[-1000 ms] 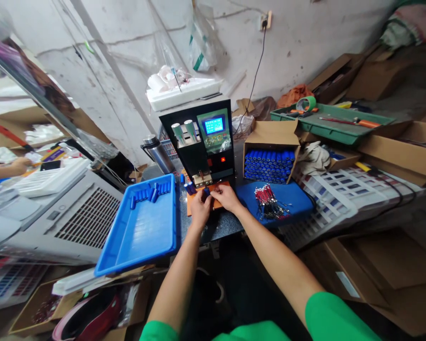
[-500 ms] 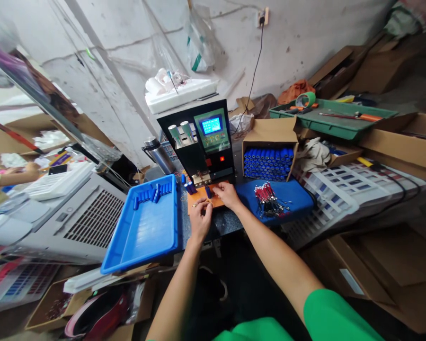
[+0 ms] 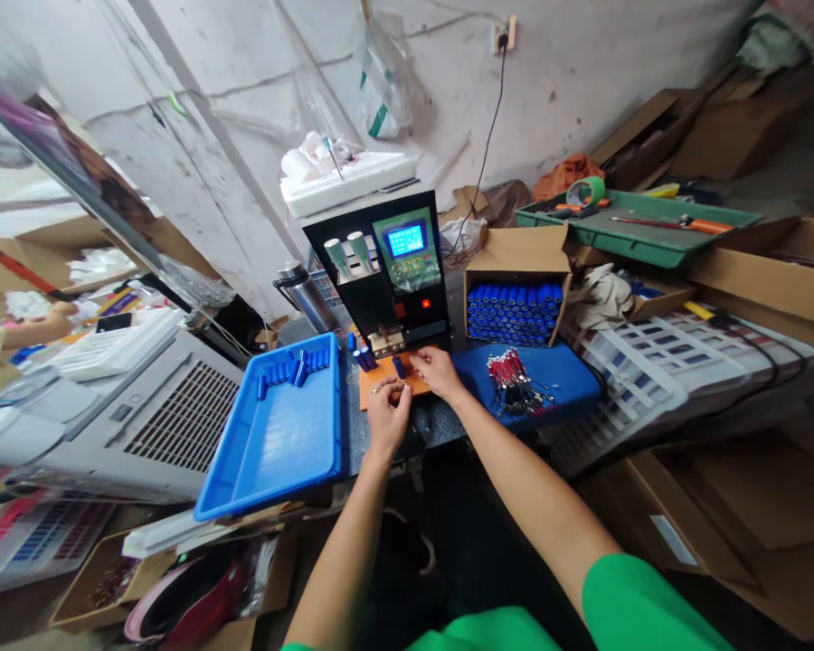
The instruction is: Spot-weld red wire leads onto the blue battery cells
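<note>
A black spot-welding machine (image 3: 386,271) with a lit blue screen stands on the bench. In front of it lies an orange pad (image 3: 382,372) with a blue battery cell (image 3: 398,366) standing upright on it. My right hand (image 3: 435,372) rests on the pad just right of that cell, fingers curled near it. Below the pad, my left hand (image 3: 386,416) is closed in a pinch on something thin I cannot make out. Two more blue cells (image 3: 362,358) stand at the pad's left edge.
A blue tray (image 3: 275,443) with several cells sits at the left. A cardboard box of blue cells (image 3: 515,312) and a blue mat (image 3: 570,375) with red-tipped wire leads (image 3: 512,382) lie at the right. A steel flask (image 3: 302,294) stands behind. Another person's arm (image 3: 31,325) shows far left.
My left hand has drawn back from the cell toward me and now pinches below the pad. My right hand stays by the cell, which now stands alone on the pad.
</note>
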Available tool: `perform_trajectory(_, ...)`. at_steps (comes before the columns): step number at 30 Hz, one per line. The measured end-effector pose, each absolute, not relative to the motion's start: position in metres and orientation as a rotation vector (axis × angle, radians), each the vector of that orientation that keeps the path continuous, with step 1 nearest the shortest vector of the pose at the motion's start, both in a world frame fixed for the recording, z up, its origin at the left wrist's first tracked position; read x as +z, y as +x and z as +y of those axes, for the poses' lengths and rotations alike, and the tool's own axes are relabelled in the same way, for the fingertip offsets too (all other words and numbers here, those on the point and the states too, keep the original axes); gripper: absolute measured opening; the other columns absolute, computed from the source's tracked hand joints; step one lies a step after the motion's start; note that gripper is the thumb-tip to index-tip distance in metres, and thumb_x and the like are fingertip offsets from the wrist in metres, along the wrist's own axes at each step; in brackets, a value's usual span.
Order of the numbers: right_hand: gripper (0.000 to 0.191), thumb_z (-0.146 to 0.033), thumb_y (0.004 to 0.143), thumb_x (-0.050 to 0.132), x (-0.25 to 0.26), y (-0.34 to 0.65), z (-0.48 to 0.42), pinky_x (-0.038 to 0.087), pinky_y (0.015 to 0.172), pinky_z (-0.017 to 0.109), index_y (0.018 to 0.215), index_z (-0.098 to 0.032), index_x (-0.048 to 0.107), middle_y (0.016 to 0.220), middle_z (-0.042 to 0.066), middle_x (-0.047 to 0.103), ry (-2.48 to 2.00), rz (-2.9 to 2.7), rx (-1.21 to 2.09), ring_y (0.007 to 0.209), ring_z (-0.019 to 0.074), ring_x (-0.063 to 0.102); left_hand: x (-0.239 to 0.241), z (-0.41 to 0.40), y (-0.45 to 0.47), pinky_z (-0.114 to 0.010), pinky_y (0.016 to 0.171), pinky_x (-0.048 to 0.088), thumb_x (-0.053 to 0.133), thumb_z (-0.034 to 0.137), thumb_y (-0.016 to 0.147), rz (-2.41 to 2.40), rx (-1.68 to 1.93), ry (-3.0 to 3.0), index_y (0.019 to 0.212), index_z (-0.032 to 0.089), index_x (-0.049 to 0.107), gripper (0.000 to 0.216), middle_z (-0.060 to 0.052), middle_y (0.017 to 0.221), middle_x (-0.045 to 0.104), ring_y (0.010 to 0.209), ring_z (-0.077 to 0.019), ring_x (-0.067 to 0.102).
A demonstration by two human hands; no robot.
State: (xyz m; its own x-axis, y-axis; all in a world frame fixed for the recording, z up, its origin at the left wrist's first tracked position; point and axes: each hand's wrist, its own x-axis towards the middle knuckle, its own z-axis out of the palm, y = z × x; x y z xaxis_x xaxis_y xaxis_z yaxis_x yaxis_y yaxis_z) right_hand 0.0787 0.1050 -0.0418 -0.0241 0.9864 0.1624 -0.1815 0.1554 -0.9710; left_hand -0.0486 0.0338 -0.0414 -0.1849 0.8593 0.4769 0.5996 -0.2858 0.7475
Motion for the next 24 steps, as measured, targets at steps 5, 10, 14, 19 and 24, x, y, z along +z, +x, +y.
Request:
perform_trajectory(5, 0.03, -0.047, 0.073, 0.065, -0.04, 0.081, 0.104, 0.031, 0.046, 0.023, 0.065, -0.021, 0.052, 0.048, -0.006, 0.046, -0.926, -1.163, 1.235, 0.047, 0.0112, 0.042, -0.042, 0.038, -0.048, -0.039, 0.089, 0.047, 0.06, 0.034, 0.084, 1.684, 1.428, 1.786, 0.072, 0.017, 0.066, 0.021, -0.011, 0.096, 0.068, 0.098, -0.0243, 0.062)
perform_trajectory(10, 0.034, -0.045, 0.073, 0.065, -0.034, 0.088, 0.1, 0.025, 0.043, 0.022, 0.056, -0.021, 0.046, 0.046, -0.006, 0.043, -0.898, -1.229, 1.314, 0.042, 0.0082, 0.035, -0.032, 0.039, -0.061, -0.035, 0.083, 0.047, 0.053, 0.032, 0.089, 1.511, 1.279, 1.858, 0.077, 0.019, 0.061, 0.019, -0.006, 0.088, 0.066, 0.086, -0.0201, 0.061)
perform_trajectory(14, 0.031, -0.044, 0.072, 0.066, -0.03, 0.094, 0.097, 0.025, 0.043, 0.022, 0.06, -0.02, 0.052, 0.048, -0.006, 0.046, -0.877, -1.302, 1.384, 0.042, 0.0081, 0.037, -0.023, 0.046, -0.071, -0.033, 0.08, 0.046, 0.054, 0.029, 0.086, 1.415, 1.102, 1.95, 0.073, 0.019, 0.06, 0.017, -0.004, 0.079, 0.064, 0.08, -0.0193, 0.058)
perform_trajectory(19, 0.023, -0.036, 0.067, 0.072, -0.029, 0.098, 0.097, 0.04, 0.057, 0.024, 0.075, -0.015, 0.067, 0.065, -0.001, 0.063, -0.776, -1.499, 1.343, 0.059, 0.0115, 0.053, -0.017, 0.055, -0.074, -0.031, 0.076, 0.045, 0.056, 0.031, 0.084, 1.394, 1.027, 1.886, 0.07, 0.019, 0.06, 0.019, -0.003, 0.074, 0.064, 0.077, -0.0184, 0.057)
perform_trajectory(24, 0.021, -0.035, 0.067, 0.07, -0.034, 0.094, 0.098, 0.042, 0.062, 0.025, 0.072, -0.015, 0.067, 0.067, 0.001, 0.064, -0.777, -1.564, 1.36, 0.062, 0.0127, 0.055, -0.018, 0.058, -0.075, -0.03, 0.071, 0.044, 0.058, 0.033, 0.082, 1.424, 0.982, 1.857, 0.069, 0.018, 0.061, 0.02, -0.003, 0.071, 0.063, 0.074, -0.0179, 0.057)
